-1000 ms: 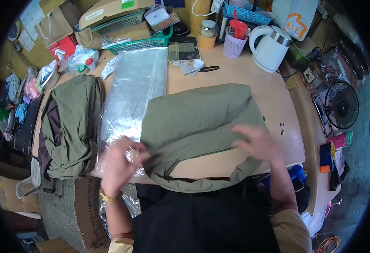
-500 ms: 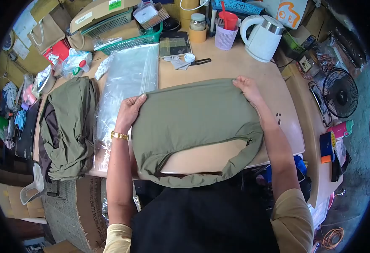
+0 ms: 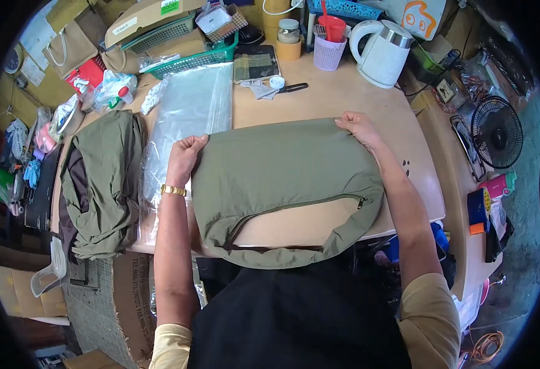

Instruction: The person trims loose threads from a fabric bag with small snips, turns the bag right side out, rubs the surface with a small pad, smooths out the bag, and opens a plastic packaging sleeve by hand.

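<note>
An olive-green fabric bag point(image 3: 276, 163) with a curved zipped opening lies spread on the table in front of me, its strap loop toward my body. My left hand point(image 3: 182, 158) pinches its far left corner, closed between thumb and fingers. At the far right corner my right hand point(image 3: 358, 128) grips the cloth the same way. The zipper pull point(image 3: 361, 202) shows near the right end of the opening, and table surface is visible through the loop.
Clear plastic bags point(image 3: 196, 98) lie left of the bag, beside a pile of olive fabric point(image 3: 107, 178). Toward the back are a knife point(image 3: 293, 87), a green basket point(image 3: 190, 63), a lilac cup point(image 3: 329, 54) and a white kettle point(image 3: 382, 55). A black fan point(image 3: 496, 132) stands at right.
The bag's far edge has come slightly nearer to me and its right corner slightly left, my right hand with it. Both hands keep their hold.
</note>
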`<action>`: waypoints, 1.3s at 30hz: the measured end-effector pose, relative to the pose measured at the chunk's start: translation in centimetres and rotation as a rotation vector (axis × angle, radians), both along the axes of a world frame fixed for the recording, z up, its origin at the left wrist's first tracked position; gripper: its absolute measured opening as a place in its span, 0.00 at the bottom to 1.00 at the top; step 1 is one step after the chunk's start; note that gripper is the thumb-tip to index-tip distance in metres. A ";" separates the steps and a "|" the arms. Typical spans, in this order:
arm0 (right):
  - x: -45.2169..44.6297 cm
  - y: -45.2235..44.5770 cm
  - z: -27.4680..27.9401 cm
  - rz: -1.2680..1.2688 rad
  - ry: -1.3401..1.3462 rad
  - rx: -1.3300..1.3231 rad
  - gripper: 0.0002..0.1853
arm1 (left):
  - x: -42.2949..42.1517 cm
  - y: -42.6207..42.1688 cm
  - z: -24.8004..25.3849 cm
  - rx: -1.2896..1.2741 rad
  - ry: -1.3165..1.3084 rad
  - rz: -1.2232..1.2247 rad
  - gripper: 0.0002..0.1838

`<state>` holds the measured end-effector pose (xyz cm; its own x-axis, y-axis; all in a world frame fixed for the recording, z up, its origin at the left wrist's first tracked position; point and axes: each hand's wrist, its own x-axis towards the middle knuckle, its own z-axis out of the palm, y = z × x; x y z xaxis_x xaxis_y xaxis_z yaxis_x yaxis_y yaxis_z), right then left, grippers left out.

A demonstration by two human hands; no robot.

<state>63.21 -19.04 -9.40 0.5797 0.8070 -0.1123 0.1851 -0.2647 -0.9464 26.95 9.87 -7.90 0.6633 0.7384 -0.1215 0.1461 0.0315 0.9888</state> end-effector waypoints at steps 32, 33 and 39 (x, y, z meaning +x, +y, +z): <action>-6.0 -6.1 4.6 0.372 -0.140 -0.148 0.42 | -4.2 -6.6 4.3 0.553 0.498 -0.212 0.29; -6.0 -5.7 4.0 0.200 0.003 -0.112 0.35 | -4.2 -6.8 4.6 0.501 0.468 -0.220 0.26; -5.4 -5.4 3.2 0.180 -0.028 -0.253 0.08 | -5.7 -8.1 5.1 0.261 -0.005 -0.093 0.12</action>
<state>57.78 -24.43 -6.17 0.4356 0.8456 -0.3086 0.2751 -0.4515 -0.8488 21.29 1.80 -2.75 0.7298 0.6802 0.0682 0.1316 -0.2376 0.9624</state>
